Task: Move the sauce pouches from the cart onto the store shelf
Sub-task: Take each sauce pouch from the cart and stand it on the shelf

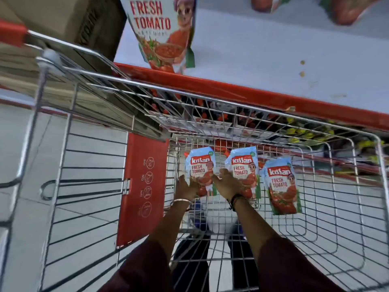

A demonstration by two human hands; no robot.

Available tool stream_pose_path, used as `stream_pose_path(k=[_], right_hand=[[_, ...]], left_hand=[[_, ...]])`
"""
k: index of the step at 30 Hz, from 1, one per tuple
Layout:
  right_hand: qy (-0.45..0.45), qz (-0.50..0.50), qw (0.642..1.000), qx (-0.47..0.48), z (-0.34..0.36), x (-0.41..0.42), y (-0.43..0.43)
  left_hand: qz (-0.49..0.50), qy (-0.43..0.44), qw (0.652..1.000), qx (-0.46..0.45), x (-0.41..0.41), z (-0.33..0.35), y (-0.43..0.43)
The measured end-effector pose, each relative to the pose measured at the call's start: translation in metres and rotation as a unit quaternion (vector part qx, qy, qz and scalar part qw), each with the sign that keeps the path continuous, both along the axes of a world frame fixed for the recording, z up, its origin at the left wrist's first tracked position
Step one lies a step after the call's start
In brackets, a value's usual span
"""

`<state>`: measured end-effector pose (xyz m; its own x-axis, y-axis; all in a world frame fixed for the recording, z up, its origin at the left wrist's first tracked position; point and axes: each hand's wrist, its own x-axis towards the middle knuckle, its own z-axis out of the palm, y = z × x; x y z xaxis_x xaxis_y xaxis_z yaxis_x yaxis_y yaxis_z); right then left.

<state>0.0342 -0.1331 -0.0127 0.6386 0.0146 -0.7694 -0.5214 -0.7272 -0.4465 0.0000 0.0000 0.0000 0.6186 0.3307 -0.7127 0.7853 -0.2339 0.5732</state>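
Observation:
Three tomato ketchup pouches lie in the wire cart point(210, 102). My left hand point(186, 187) grips the lower edge of the left pouch point(201, 167). My right hand point(228, 183) is closed on the lower part of the middle pouch point(245, 167). The right pouch point(281, 184) lies flat and untouched on the cart floor. On the white store shelf point(273, 55) above the cart, one more pouch point(162, 32) stands upright near the red front edge.
The shelf's red front lip point(252, 95) runs just beyond the cart rim. A cardboard box point(63, 17) sits at the upper left. The cart's red child-seat flap point(143, 186) stands left of my hands. Blurred pouches point(347, 9) show at the top right. Lower shelves hold bottles.

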Motion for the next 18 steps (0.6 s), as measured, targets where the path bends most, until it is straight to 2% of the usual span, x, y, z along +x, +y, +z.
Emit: stream_pose_path(k=[3,6,9,13,15,18], right_hand=[[0.027,-0.011,0.999,0.020,-0.023,0.004,0.006],[0.044,-0.082,0.994,0.055,-0.045,0.005,0.011],[0.049,-0.139,0.987,0.067,-0.070,0.007,0.010],[0.049,-0.153,0.985,0.061,-0.084,0.007,0.011],[0.044,-0.152,0.985,0.068,-0.096,0.006,0.007],[0.046,-0.161,0.982,0.089,-0.073,0.007,0.006]], left_hand=[[0.054,0.041,0.998,-0.019,0.009,-0.022,0.004],[0.050,0.076,0.995,-0.028,0.012,-0.058,0.010],[0.103,0.091,0.989,-0.052,0.017,-0.066,0.010],[0.124,0.090,0.987,-0.052,0.020,-0.076,0.008],[0.153,0.110,0.979,-0.081,0.021,-0.080,0.011],[0.181,0.116,0.971,-0.100,0.018,-0.082,0.014]])
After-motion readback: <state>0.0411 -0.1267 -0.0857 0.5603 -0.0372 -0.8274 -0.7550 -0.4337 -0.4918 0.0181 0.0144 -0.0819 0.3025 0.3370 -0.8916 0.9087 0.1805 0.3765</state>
